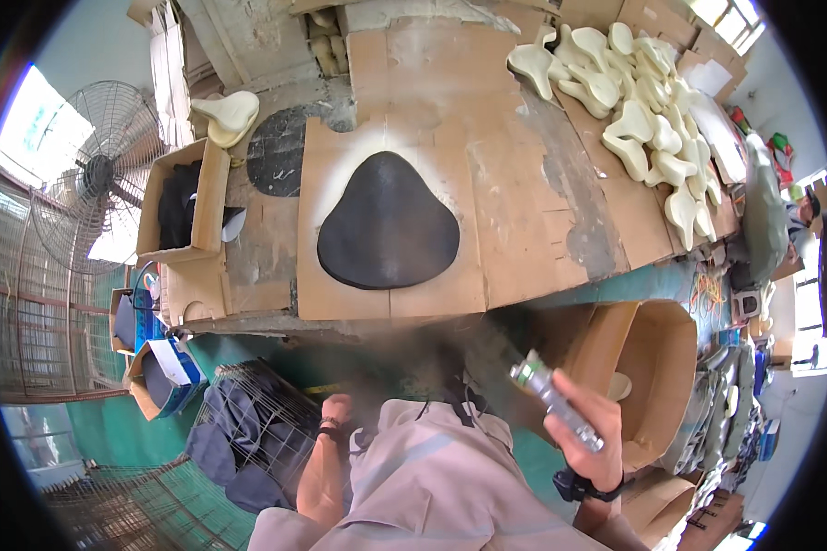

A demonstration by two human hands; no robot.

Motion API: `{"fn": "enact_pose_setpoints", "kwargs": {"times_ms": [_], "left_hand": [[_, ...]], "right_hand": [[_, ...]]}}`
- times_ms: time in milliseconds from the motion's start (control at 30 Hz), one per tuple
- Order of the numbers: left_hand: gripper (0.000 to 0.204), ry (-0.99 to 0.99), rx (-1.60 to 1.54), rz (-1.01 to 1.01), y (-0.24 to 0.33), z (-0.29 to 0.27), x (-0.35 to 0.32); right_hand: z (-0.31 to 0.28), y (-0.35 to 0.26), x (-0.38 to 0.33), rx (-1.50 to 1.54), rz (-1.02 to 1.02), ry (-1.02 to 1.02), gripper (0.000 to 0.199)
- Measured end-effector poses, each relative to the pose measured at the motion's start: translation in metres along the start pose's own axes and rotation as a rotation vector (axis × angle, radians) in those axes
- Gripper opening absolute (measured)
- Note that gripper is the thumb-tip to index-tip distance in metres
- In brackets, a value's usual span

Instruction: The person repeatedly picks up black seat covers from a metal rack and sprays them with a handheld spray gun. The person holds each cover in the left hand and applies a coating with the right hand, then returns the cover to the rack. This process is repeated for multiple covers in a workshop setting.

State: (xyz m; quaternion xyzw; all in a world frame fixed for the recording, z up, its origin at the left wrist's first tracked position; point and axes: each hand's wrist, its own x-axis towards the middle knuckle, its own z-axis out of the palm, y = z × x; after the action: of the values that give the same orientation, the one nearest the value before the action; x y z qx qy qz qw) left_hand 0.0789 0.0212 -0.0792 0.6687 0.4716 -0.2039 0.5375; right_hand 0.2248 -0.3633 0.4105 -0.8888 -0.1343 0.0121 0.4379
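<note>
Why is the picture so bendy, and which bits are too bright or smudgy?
Head view: the wide fisheye lens curves the front edge of the table and leaves black corners; head view: the opening at upper left glares white; head view: brownish haze smudges the space just below the table edge, cause unclear; head view: the black rounded piece and right hand look fairly sharp.

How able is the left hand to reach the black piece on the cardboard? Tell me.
Probably yes: the left hand seems to hold nothing, and the black piece lies uncovered near the table's front edge; only that edge seems to stand between them.
</note>
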Motion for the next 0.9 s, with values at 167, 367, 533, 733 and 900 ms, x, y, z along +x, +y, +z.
{"fn": "enact_pose_setpoints", "kwargs": {"times_ms": [167,367,533,733,900], "left_hand": [[0.021,0.196,-0.172,0.515,0.048,-0.016,0.042],[0.022,0.404,-0.213,0.666,0.217,0.007,0.053],[0.024,0.594,-0.018,0.732,0.293,0.03,0.078],[0.027,0.71,0.435,0.563,0.327,0.045,0.065],[0.024,0.731,0.203,0.645,0.338,0.054,0.068]], "right_hand": [[0.004,-0.003,0.014,0.047,0.072,0.141,0.051],[-0.007,-0.003,0.0,0.047,0.054,-0.087,0.055],[-0.023,0.01,-0.008,0.047,0.013,-0.264,0.058],[-0.036,0.02,-0.021,-0.059,0.126,-0.083,0.057],[-0.034,0.034,-0.026,0.02,0.188,0.056,0.058]]}}
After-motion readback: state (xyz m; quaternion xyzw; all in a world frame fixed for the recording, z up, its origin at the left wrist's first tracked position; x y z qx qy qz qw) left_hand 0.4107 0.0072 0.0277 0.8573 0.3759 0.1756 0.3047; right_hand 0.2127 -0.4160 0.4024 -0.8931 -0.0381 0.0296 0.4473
